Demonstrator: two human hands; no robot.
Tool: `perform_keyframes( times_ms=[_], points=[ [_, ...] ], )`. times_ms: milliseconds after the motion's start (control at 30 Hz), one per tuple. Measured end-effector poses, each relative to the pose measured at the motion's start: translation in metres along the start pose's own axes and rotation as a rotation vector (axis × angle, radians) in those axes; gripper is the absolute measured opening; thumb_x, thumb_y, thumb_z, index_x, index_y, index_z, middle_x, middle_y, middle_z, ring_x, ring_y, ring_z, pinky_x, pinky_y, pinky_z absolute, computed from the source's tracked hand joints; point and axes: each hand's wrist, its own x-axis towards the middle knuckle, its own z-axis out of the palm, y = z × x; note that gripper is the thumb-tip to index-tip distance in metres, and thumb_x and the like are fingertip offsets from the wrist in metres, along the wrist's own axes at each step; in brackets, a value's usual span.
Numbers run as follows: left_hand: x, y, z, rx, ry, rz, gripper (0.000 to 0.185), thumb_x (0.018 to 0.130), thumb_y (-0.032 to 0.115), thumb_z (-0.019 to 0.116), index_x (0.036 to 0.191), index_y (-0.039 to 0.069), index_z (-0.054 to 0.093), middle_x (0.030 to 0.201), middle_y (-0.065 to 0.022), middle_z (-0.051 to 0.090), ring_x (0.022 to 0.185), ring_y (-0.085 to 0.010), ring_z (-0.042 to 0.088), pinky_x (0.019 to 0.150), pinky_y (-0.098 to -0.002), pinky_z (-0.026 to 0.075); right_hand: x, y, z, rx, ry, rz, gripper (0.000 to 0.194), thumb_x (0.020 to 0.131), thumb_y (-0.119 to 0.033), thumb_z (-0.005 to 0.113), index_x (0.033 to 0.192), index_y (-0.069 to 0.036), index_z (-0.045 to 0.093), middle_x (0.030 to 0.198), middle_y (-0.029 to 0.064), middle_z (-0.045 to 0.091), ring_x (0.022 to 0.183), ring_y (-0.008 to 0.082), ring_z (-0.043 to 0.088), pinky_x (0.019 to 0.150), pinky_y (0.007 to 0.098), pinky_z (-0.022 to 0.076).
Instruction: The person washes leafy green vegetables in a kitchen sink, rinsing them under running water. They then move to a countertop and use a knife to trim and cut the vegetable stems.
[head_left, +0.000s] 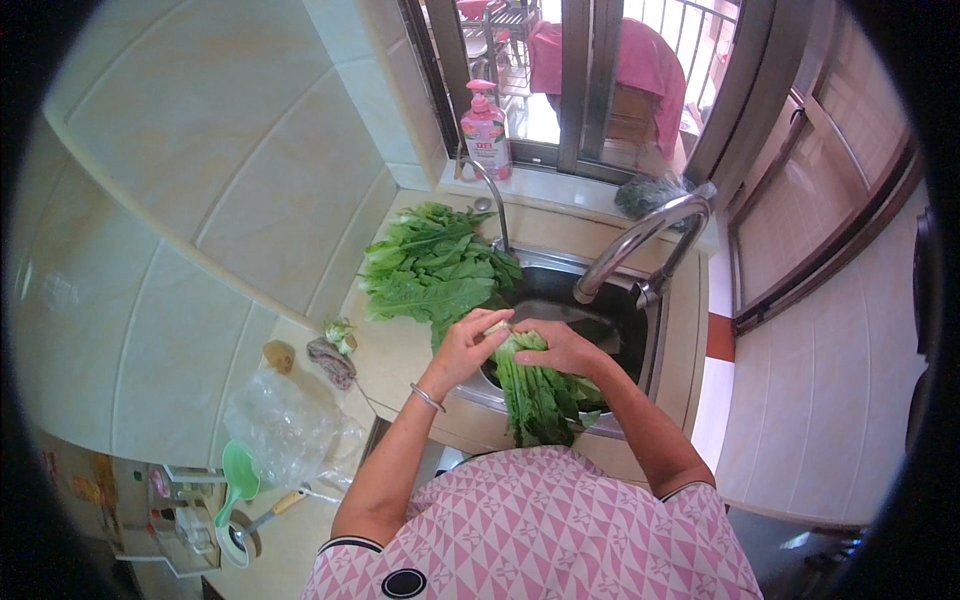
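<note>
A bunch of long green leafy vegetable hangs over the near rim of a steel sink, its pale stem end up between my hands. My right hand grips the stalks just below that end. My left hand, with a bangle on its wrist, touches the pale stem end with its fingertips; whether it holds a piece cannot be seen. More leafy greens are piled on the counter left of the sink, some leaves reaching over its edge. Part of the basin is hidden by my hands and the bunch.
A large curved faucet and a thin one rise behind the sink. A pink pump bottle stands on the sill. Cut stem pieces, a rolled cloth, a plastic bag and a green ladle lie left.
</note>
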Motion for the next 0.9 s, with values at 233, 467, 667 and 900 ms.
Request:
perform_keyframes(
  times_ms=[233, 467, 667, 900],
  points=[
    [0.002, -0.003, 0.004, 0.094, 0.151, -0.023, 0.038, 0.084, 0.024, 0.074, 0.115, 0.003, 0.067, 0.095, -0.0076, 0.065, 0.075, -0.0131, 0.062, 0.069, -0.0252, 0.051, 0.007, -0.008, 0.007, -0.184, 0.154, -0.159, 0.031, 0.081, -0.020, 0.070, 0.106, -0.002, 0.063, 0.093, 0.0201, 0.066, 0.086, 0.0374, 0.064, 0.075, 0.0422, 0.0506],
    [-0.002, -0.001, 0.002, 0.152, 0.131, -0.126, 0.034, 0.083, 0.026, 0.075, 0.106, 0.001, 0.071, 0.084, -0.0052, 0.063, 0.071, -0.0106, 0.058, 0.065, -0.0244, 0.048, 0.008, -0.004, 0.009, -0.271, 0.062, -0.197, 0.024, 0.081, -0.016, 0.068, 0.098, 0.000, 0.061, 0.088, 0.0205, 0.063, 0.083, 0.0410, 0.062, 0.072, 0.0455, 0.0497],
    [-0.004, 0.004, 0.001, 0.175, 0.090, -0.075, 0.033, 0.084, 0.024, 0.075, 0.107, 0.001, 0.071, 0.082, -0.0044, 0.062, 0.069, -0.0088, 0.056, 0.063, -0.0236, 0.047, 0.008, -0.008, 0.004, -0.385, -0.003, -0.197, 0.020, 0.084, -0.014, 0.064, 0.097, 0.000, 0.060, 0.088, 0.0203, 0.062, 0.083, 0.0414, 0.061, 0.071, 0.0464, 0.0493],
    [-0.004, 0.002, -0.008, 0.016, -0.029, -0.074, 0.031, 0.086, 0.022, 0.072, 0.109, 0.002, 0.070, 0.089, -0.0021, 0.061, 0.073, -0.0075, 0.055, 0.066, -0.0213, 0.046, 0.009, 0.001, -0.004, -0.193, -0.035, -0.198, 0.020, 0.086, -0.013, 0.063, 0.104, -0.003, 0.063, 0.096, 0.0190, 0.065, 0.086, 0.0358, 0.063, 0.075, 0.0402, 0.0505]
  ],
)
